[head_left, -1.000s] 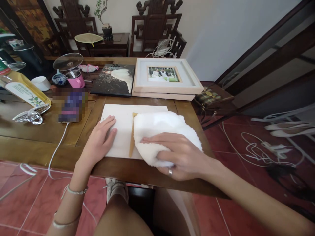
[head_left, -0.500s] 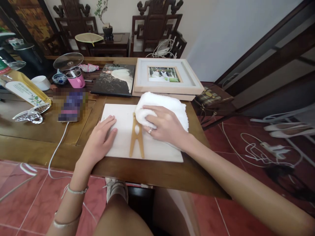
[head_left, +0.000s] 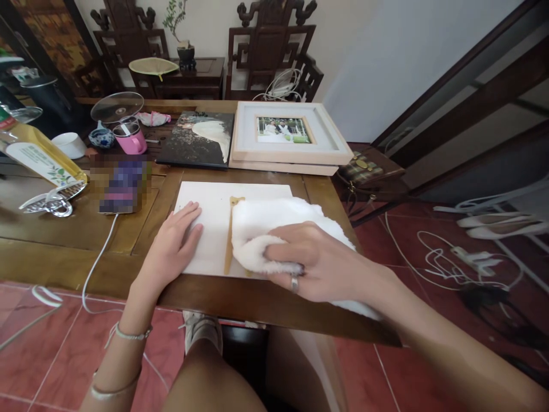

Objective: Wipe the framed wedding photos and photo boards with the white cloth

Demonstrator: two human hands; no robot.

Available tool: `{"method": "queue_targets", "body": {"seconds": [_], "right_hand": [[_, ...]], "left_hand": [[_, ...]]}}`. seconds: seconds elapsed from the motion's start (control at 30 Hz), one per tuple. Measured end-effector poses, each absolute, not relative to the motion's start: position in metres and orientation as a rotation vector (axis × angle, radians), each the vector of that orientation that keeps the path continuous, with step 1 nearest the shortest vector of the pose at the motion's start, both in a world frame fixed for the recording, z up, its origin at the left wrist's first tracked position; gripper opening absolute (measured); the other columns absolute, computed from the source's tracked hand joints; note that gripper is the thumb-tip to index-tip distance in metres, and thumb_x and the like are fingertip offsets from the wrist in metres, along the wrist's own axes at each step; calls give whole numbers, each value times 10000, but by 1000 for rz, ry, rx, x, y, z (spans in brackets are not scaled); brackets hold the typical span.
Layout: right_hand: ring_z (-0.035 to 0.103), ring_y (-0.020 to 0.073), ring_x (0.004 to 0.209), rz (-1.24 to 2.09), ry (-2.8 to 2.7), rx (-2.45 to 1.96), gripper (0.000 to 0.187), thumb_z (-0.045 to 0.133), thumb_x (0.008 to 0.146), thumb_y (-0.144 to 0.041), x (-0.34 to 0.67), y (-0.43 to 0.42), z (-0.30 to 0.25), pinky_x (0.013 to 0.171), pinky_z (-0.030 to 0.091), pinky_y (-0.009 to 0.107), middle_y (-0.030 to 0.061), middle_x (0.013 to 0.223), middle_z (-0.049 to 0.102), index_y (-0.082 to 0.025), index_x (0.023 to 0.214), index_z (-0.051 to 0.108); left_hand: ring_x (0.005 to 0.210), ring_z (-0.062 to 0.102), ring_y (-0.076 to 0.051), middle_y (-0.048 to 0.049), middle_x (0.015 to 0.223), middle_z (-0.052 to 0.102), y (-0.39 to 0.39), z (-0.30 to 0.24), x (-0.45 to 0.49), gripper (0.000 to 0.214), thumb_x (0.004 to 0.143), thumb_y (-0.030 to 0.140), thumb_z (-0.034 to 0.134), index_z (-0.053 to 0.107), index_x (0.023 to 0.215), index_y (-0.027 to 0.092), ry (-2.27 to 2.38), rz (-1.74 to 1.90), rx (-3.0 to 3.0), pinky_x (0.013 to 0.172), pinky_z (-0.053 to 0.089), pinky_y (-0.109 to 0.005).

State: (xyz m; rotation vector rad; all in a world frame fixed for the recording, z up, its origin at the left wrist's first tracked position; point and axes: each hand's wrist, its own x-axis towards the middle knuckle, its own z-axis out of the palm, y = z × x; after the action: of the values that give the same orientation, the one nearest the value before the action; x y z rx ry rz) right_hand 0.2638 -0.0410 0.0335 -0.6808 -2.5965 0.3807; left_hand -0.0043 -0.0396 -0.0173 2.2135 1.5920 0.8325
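A flat white board [head_left: 210, 229] lies on the wooden table near its front edge. My left hand [head_left: 178, 237] rests flat on the board's left side, fingers stretched out and holding nothing. In my right hand [head_left: 317, 260] is a bunched white towel [head_left: 291, 214], pressed down at the board's lower right. A tan, A-shaped stand leg [head_left: 229, 240] lies on the board between my hands. The towel covers its right part. Much of the board's right side is hidden under the towel and my right hand.
Behind the board are a dark photo panel [head_left: 197, 140] and a pale picture frame [head_left: 285, 131] stacked on another. To the left lie a blurred-out phone [head_left: 122, 186] on a cable, a silver hair clip [head_left: 55, 200], a pink mug [head_left: 130, 139] and a bottle of yellow liquid [head_left: 43, 151].
My right hand has moved toward me and slightly right with the towel, from the board's upper part to its lower edge. The towel now covers part of the stand leg. My left hand stays put.
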Motion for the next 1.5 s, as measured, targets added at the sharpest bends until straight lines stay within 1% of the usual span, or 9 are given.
{"method": "queue_targets", "body": {"seconds": [0.13, 0.33, 0.47, 0.57, 0.77, 0.9, 1.03, 1.17, 1.5], "right_hand": [[384, 104, 537, 592, -2592, -570, 285, 508, 865, -147, 266, -43, 41, 525, 275, 251, -39, 587, 437, -206, 596, 437], [479, 138, 559, 152, -2495, -617, 281, 541, 905, -237, 261, -25, 18, 535, 375, 260, 1, 615, 540, -212, 627, 510], [660, 218, 807, -83, -2409, -531, 180, 561, 884, -215, 256, -2, -2, 733, 526, 335, 102, 859, 721, -202, 706, 585], [677, 270, 950, -255, -2358, -634, 101, 590, 855, -212, 253, 14, -12, 834, 533, 406, 149, 1046, 733, -195, 766, 635], [566, 218, 623, -324, -2391, -865, 229, 535, 883, -255, 254, 16, -8, 575, 412, 335, 58, 616, 606, -198, 681, 628], [495, 176, 530, -97, -2483, -717, 286, 478, 914, -227, 261, -10, 10, 506, 369, 309, 24, 573, 533, -200, 651, 586], [688, 227, 825, 142, -2541, -528, 218, 482, 884, -144, 266, -48, 21, 671, 545, 329, 132, 859, 721, -188, 703, 596], [662, 246, 1118, 198, -2517, -419, 165, 528, 868, -143, 266, -66, 16, 870, 579, 366, 176, 1077, 737, -190, 736, 615], [678, 295, 844, -128, -2457, -794, 163, 531, 894, -233, 253, 26, -9, 695, 540, 409, 169, 995, 730, -184, 820, 668]], "left_hand": [[1376, 485, -282, -146, 1443, 556, -39, -17, -4, 408, 982, 340, 458, 615, 1304, 146, 1590, 833, 2222, 1182, 335, -519], [1378, 483, -282, -146, 1439, 560, -39, -18, -5, 412, 984, 344, 457, 613, 1307, 142, 1580, 844, 2228, 1179, 339, -519], [1383, 478, -276, -161, 1442, 553, -40, -17, -5, 424, 986, 345, 452, 612, 1306, 116, 1579, 838, 2228, 1184, 334, -508], [1382, 479, -269, -152, 1444, 552, -40, -17, -5, 418, 986, 344, 452, 611, 1308, 131, 1575, 843, 2224, 1186, 332, -509], [1385, 475, -273, -145, 1443, 556, -40, -18, -5, 416, 985, 358, 453, 613, 1307, 150, 1576, 839, 2208, 1186, 332, -516], [1386, 475, -267, -134, 1448, 553, -40, -18, -6, 401, 986, 349, 451, 613, 1306, 169, 1574, 844, 2213, 1185, 334, -517], [1386, 474, -274, -143, 1447, 552, -40, -18, -5, 411, 986, 349, 449, 613, 1305, 150, 1579, 838, 2220, 1188, 329, -515], [1378, 483, -279, -164, 1441, 552, -39, -18, -5, 432, 983, 352, 449, 611, 1304, 114, 1588, 839, 2223, 1182, 338, -514], [1378, 484, -271, -134, 1436, 565, -39, -18, -5, 407, 982, 359, 456, 618, 1299, 162, 1581, 847, 2221, 1180, 344, -510]]}}
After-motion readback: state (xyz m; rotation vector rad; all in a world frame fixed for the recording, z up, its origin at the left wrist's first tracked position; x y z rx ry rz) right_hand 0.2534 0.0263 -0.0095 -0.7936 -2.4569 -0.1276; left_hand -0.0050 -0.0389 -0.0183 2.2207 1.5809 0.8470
